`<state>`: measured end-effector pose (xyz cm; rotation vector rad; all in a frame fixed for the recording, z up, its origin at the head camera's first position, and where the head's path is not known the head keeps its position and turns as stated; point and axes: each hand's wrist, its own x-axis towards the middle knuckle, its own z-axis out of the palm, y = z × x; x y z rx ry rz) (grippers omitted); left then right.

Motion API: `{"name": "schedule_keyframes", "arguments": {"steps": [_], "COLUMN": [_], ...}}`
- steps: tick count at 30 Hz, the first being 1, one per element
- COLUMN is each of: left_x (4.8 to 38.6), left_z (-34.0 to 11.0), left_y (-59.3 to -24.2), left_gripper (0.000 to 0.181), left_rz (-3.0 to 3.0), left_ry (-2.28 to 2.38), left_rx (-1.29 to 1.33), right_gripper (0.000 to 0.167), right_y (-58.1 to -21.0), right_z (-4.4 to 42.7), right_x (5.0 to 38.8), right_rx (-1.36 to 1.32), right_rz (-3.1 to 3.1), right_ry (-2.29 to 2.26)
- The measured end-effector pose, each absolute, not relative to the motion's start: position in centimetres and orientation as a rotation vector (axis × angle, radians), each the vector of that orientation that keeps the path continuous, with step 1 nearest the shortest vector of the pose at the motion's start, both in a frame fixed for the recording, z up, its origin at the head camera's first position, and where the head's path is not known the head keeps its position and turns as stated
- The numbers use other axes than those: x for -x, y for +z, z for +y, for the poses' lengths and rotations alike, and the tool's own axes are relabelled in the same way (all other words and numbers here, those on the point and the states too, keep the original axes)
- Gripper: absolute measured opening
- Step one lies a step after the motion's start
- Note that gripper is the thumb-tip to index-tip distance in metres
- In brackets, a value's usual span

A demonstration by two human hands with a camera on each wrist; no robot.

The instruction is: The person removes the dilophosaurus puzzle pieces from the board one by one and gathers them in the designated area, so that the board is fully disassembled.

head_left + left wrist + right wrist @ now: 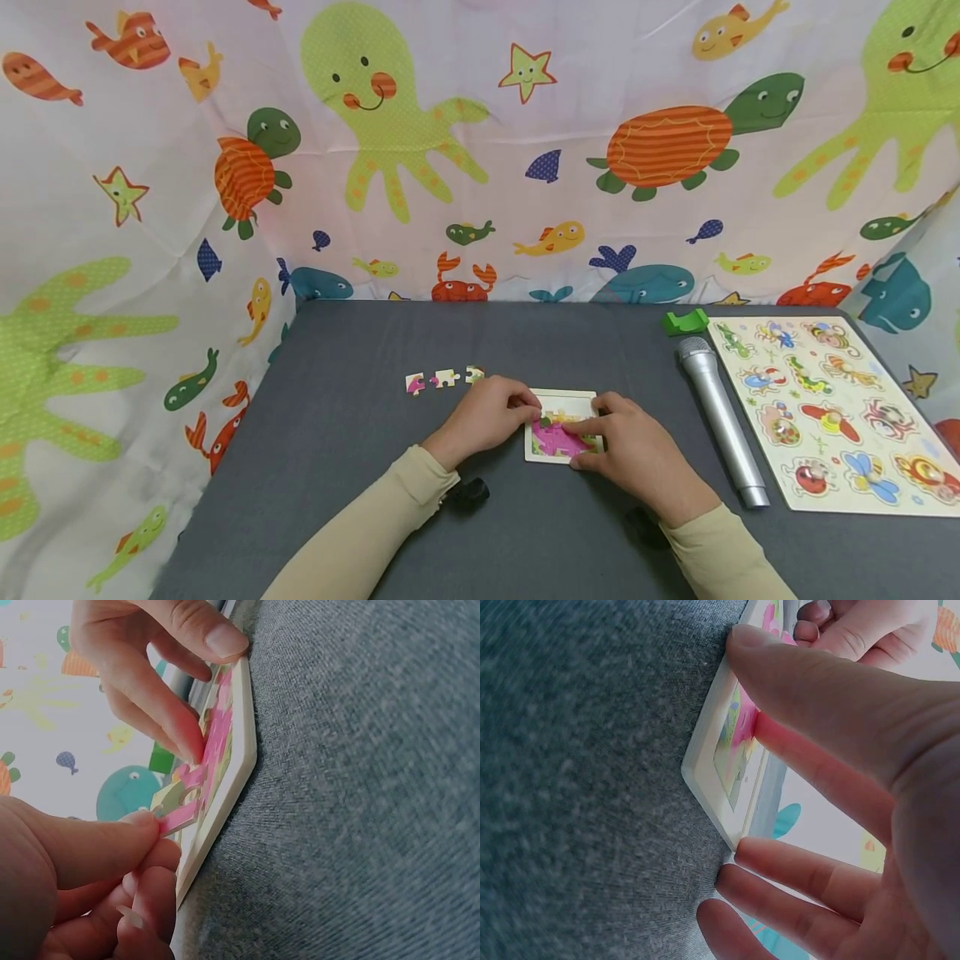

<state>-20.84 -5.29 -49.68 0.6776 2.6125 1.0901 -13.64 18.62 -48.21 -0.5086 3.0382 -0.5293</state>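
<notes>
A small jigsaw tray (555,459) with a pale rim lies on the table, partly filled with pink, green and yellow pieces. My left hand (483,421) pinches a pink and green jigsaw piece (178,817) between thumb and fingers, tilted over the tray's left side. Across the tray's right side, my right hand (641,450) holds the rim, thumb on the near edge and other fingertips at the far corner. Its index finger presses on the pink pieces (742,724) inside. Left of the tray lie three loose jigsaw pieces (445,378), one partly behind my left hand.
A silver microphone (723,425) lies right of my right hand. Beyond it is a wooden insect puzzle board (772,442), with a green plastic block (686,322) at its far left corner. A sea-animal curtain (480,192) hangs behind the dark table (337,442).
</notes>
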Motion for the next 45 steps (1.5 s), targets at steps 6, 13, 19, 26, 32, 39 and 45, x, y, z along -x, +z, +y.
{"name": "schedule_keyframes", "arguments": {"steps": [6,13,19,26,32,39,45], "left_x": [21.0,21.2,21.1,21.2,21.2,21.6,21.8], "left_z": [-5.6,-6.3,-8.8,-15.4,-21.4,-23.7,-23.6], "left_y": [-49.3,-48.9,-48.0,-47.7,-48.5,-49.4,-49.5], "left_gripper": [0.009,0.009,0.008,0.004,0.005,0.007,0.005], "left_rz": [2.621,2.626,2.646,2.668,2.6,2.56,2.563], "left_ry": [1.096,1.097,1.131,1.14,1.126,1.129,1.104], "left_rx": [-0.657,-0.624,-0.55,-0.384,-0.252,-0.251,-0.23], "right_gripper": [0.048,0.048,0.049,0.047,0.047,0.048,0.049], "right_y": [-48.0,-47.8,-48.1,-48.0,-48.2,-48.2,-48.0], "right_z": [18.4,18.3,18.5,18.7,18.6,18.8,18.8], "right_x": [13.9,14.1,13.8,13.6,13.5,13.4,13.5], "right_rx": [0.514,0.515,0.513,0.501,0.491,0.491,0.499], "right_rz": [3.03,3.031,3.036,3.031,3.007,2.995,2.995], "right_ry": [-0.533,-0.511,-0.51,-0.518,-0.524,-0.524,-0.532]}}
